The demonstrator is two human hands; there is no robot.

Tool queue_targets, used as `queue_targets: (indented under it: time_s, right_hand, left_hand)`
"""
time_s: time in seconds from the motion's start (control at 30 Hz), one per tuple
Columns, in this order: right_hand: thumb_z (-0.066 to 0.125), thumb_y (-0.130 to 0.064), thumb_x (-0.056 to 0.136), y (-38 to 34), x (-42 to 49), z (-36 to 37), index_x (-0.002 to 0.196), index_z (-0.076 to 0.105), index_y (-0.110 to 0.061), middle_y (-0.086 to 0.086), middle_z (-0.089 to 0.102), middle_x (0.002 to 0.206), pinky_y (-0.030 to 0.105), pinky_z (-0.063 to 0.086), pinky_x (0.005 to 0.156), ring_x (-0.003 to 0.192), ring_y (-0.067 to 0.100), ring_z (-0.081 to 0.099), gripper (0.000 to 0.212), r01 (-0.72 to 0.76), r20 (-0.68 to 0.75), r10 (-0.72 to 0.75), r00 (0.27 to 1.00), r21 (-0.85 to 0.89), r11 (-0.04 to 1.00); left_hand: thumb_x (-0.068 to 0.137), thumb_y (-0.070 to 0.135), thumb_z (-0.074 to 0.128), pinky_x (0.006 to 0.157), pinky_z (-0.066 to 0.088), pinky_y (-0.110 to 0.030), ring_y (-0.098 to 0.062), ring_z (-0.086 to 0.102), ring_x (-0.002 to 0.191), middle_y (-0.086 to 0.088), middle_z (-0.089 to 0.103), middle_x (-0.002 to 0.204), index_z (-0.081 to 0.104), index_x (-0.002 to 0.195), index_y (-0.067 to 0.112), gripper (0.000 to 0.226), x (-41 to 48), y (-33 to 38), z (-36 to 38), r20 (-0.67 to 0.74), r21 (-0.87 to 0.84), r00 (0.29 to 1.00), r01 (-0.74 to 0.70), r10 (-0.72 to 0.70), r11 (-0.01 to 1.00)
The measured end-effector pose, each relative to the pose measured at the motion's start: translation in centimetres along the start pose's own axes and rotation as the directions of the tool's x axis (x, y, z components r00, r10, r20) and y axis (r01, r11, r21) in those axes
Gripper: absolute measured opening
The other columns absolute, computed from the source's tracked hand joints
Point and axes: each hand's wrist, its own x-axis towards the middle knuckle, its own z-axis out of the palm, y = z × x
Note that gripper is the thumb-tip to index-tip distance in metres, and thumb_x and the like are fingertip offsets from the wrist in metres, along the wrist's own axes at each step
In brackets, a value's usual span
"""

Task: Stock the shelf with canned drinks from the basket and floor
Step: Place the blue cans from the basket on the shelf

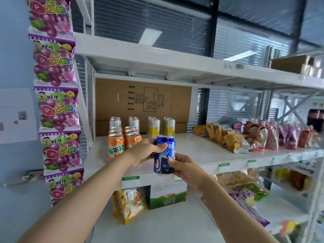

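Both hands grip blue can (164, 155) | left hand (145, 152) upper, right hand (182, 166) lower | before shelf (201, 149)

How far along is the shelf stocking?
Done: orange cans and yellow cans stand on the shelf. In hand: the left hand and right hand grip a blue can before the shelf edge. Left: setting it down; the basket and floor are out of view, so remaining stock is unknown.
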Motion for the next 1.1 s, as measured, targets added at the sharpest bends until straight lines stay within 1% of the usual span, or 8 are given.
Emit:
queue_targets:
  time_s: [0.17, 0.43, 0.57, 0.67, 0.77, 0.87, 1.0, 1.1]
  right_hand:
    - [0.073, -0.030, 0.084, 0.7, 2.8, -1.8, 0.123, 0.060, -0.009, 0.009, 0.071, 0.116, 0.044, 0.048, 0.103, 0.110, 0.026, 0.066, 0.046, 0.008, -0.077, -0.022, 0.997, -0.175, 0.985]
    - [0.070, -0.013, 0.087, 1.8, 8.9, -4.7, 0.130, 0.051, -0.012, 0.000, 0.066, 0.118, 0.018, 0.054, 0.075, 0.106, 0.015, 0.064, 0.047, 0.025, -0.094, -0.055, 0.994, -0.295, 0.955]
    - [0.079, -0.013, 0.078, 2.9, 10.9, -5.6, 0.129, 0.044, -0.015, 0.000, 0.061, 0.117, 0.012, 0.050, 0.066, 0.099, 0.010, 0.060, 0.061, 0.037, -0.094, -0.067, 0.993, -0.297, 0.954]
    - [0.083, -0.006, 0.072, 3.8, 12.0, -5.4, 0.120, 0.042, -0.015, -0.004, 0.058, 0.106, 0.005, 0.047, 0.058, 0.085, -0.002, 0.055, 0.064, 0.068, -0.096, -0.099, 0.990, -0.284, 0.956]
    - [0.086, -0.022, 0.067, 4.5, 12.5, -6.2, 0.128, 0.043, -0.017, -0.005, 0.061, 0.114, 0.013, 0.051, 0.075, 0.097, 0.004, 0.059, 0.074, 0.076, -0.020, -0.083, 0.996, -0.248, 0.966]
    - [0.083, -0.034, 0.064, 4.7, 12.4, -7.8, 0.135, 0.048, -0.021, 0.000, 0.064, 0.126, 0.039, 0.052, 0.099, 0.114, 0.018, 0.061, 0.081, 0.054, 0.048, -0.049, 0.998, -0.114, 0.992]
    - [0.077, -0.021, 0.077, 5.0, 12.2, -8.0, 0.131, 0.053, -0.020, 0.000, 0.067, 0.123, 0.038, 0.052, 0.099, 0.114, 0.017, 0.062, 0.059, 0.083, 0.088, -0.076, 0.993, -0.087, 0.993]
    - [0.081, -0.024, 0.071, 5.1, 12.4, -7.8, 0.131, 0.052, -0.018, -0.001, 0.067, 0.120, 0.034, 0.054, 0.094, 0.111, 0.016, 0.063, 0.067, 0.089, 0.052, -0.084, 0.995, -0.084, 0.993]
  left_hand:
    - [0.087, 0.014, 0.070, 0.100, 0.049, -0.040, -0.021, 0.064, 0.107, -0.005, 0.069, 0.111, 0.063, 0.111, 0.016, 0.025, 4.3, -0.6, -0.3, 0.009, 0.166, 1.000, -0.021, 0.020, 0.986]
    - [0.081, 0.009, 0.075, 0.099, 0.050, -0.040, -0.017, 0.060, 0.107, -0.001, 0.065, 0.114, 0.062, 0.124, 0.011, 0.045, 8.5, 0.7, -0.6, -0.099, 0.535, 0.992, -0.011, 0.076, 0.845]
    - [0.079, 0.038, 0.077, 0.084, 0.048, -0.036, -0.019, 0.059, 0.093, -0.004, 0.065, 0.096, 0.067, 0.095, 0.015, 0.030, 10.4, 1.4, -0.8, -0.117, 0.656, 0.993, 0.066, 0.016, 0.752]
    - [0.079, 0.052, 0.071, 0.084, 0.054, -0.040, -0.024, 0.068, 0.093, -0.007, 0.073, 0.098, 0.073, 0.091, 0.005, 0.049, 11.8, 2.3, -0.6, -0.155, 0.724, 0.988, 0.120, -0.008, 0.680]
    - [0.083, 0.042, 0.071, 0.090, 0.056, -0.039, -0.020, 0.067, 0.100, -0.002, 0.072, 0.111, 0.074, 0.104, 0.010, 0.038, 12.6, 3.5, -0.2, -0.113, 0.805, 0.992, 0.128, -0.063, 0.580]
    - [0.085, 0.032, 0.072, 0.088, 0.055, -0.032, -0.013, 0.064, 0.103, 0.005, 0.068, 0.117, 0.070, 0.119, 0.018, 0.036, 12.9, 4.6, 0.1, -0.082, 0.861, 0.991, 0.121, -0.101, 0.493]
    - [0.086, 0.028, 0.072, 0.078, 0.053, -0.021, -0.010, 0.065, 0.100, 0.005, 0.070, 0.115, 0.069, 0.120, 0.021, 0.036, 13.3, 5.4, 0.3, -0.045, 0.894, 0.988, 0.107, -0.149, 0.435]
    - [0.087, 0.028, 0.071, 0.086, 0.054, -0.026, -0.009, 0.064, 0.099, 0.006, 0.070, 0.113, 0.069, 0.120, 0.022, 0.034, 13.7, 5.9, 0.5, -0.036, 0.927, 0.984, 0.098, -0.176, 0.361]
